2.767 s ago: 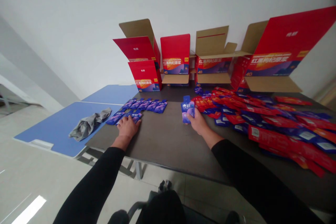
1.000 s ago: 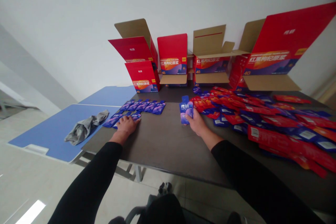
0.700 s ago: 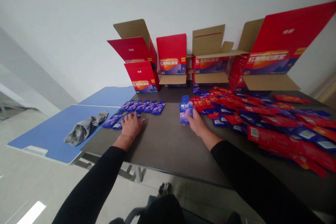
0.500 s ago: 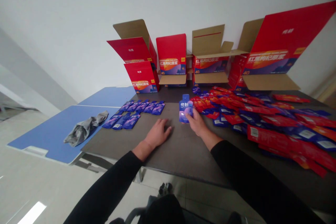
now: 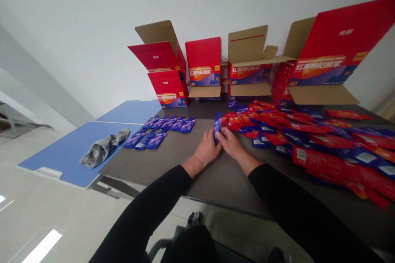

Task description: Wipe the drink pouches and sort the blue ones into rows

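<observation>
I'm holding a small purple pouch (image 5: 217, 126) upright between both hands at the middle of the dark table (image 5: 185, 160). My right hand (image 5: 230, 144) is pinching it from the right side with fingers curled round it, and my left hand (image 5: 207, 150) is closing on it from the left, fingertips touching its edge; the pouch is turned edge-on so I'm only seeing a thin strip of it, its base at or just above the tabletop, can't tell which. Both arms are in black sleeves (image 5: 148, 218). Well to the left of my hands, purple pouches are lying flat in rows (image 5: 160, 129), a far row and a shorter near row, close to the table's left edge. Just right of my hands a big loose pile of red and blue sachets (image 5: 308, 139) is spreading over the right half of the table, touching nothing in my hands. Along the wall at the back, open red cartons (image 5: 203, 68) are standing with flaps up, one stacked on another at the left, a big one (image 5: 324, 61) at the right. Left of the dark table a blue table (image 5: 61, 152) is butting against it, with a crumpled grey cloth (image 5: 103, 148) lying on it.
</observation>
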Demonstrator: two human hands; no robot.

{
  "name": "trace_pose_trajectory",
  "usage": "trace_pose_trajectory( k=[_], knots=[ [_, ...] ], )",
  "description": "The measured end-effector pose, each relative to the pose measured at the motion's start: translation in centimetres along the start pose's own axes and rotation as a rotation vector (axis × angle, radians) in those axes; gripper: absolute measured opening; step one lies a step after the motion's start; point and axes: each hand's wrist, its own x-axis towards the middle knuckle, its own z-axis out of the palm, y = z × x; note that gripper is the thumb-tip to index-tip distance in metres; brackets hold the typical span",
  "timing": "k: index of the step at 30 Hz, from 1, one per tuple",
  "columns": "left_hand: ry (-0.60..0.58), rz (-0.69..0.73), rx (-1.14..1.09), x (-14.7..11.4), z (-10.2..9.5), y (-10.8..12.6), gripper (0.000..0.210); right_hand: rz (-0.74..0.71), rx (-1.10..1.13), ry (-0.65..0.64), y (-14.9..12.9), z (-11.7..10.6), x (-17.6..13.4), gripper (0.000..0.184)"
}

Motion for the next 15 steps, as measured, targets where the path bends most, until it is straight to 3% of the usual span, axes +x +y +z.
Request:
trace_pose_trajectory(
  k=[4,9,15],
  knots=[
    [-0.010,-0.233,-0.275,0.5,-1.3,-0.3,0.028,0.055,0.085,-0.045,-0.3,0.0,-0.2,0.040],
    [-0.001,-0.519,-0.738,-0.2,-4.0,-1.8,0.036,0.101,0.161,-0.062,-0.3,0.3,-0.1,0.036],
    [0.164,-0.581,-0.679,-2.1,-7.5,-5.5,0.045,0.129,0.129,-0.064,-0.1,0.3,-0.1,0.030]
  ],
)
